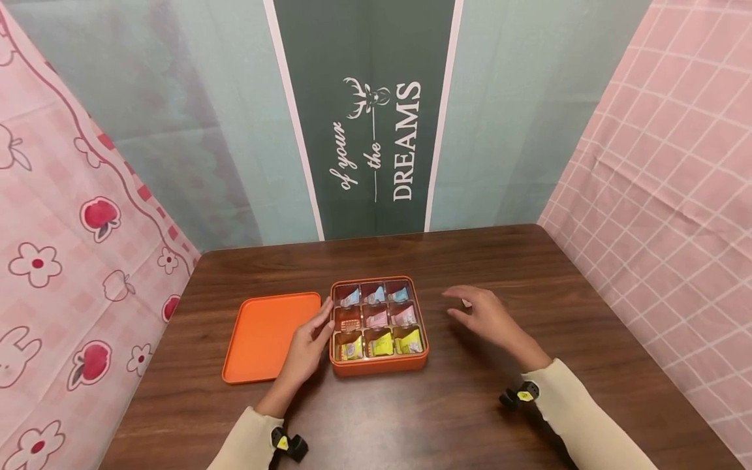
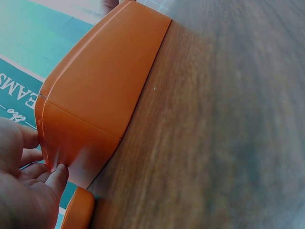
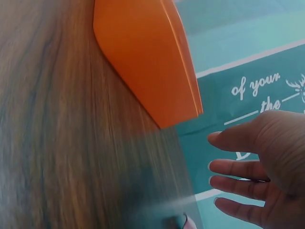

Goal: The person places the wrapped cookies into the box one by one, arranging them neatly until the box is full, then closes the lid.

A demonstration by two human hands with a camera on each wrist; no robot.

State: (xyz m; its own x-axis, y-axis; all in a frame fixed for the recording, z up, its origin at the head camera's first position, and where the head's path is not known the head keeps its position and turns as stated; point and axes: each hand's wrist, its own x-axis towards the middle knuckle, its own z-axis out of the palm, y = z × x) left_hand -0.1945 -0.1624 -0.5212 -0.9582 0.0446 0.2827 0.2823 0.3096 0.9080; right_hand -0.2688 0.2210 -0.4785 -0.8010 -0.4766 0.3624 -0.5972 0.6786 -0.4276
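An orange box [image 1: 378, 364] with several clear compartments sits on the table. Small wrapped packets lie in it: blue packets [image 1: 375, 296] in the back row, pink packets [image 1: 376, 318] in the middle, yellow packets [image 1: 382, 344] in front. The middle row's left compartment shows a ridged pinkish surface. My left hand [image 1: 307, 344] rests its fingers and thumb against the box's left side. To the right of the box, my right hand [image 1: 484, 318] is held apart from it, fingers loosely bent and thumb spread. A small pale thing [image 1: 467, 303] shows beside its fingers, mostly hidden.
An orange lid [image 1: 264, 336] lies flat to the left of the box, partly behind my left hand. The wooden table [image 1: 376, 418] ends at a green printed cloth [image 1: 370, 215] at the back. Pink cloths hang on both sides.
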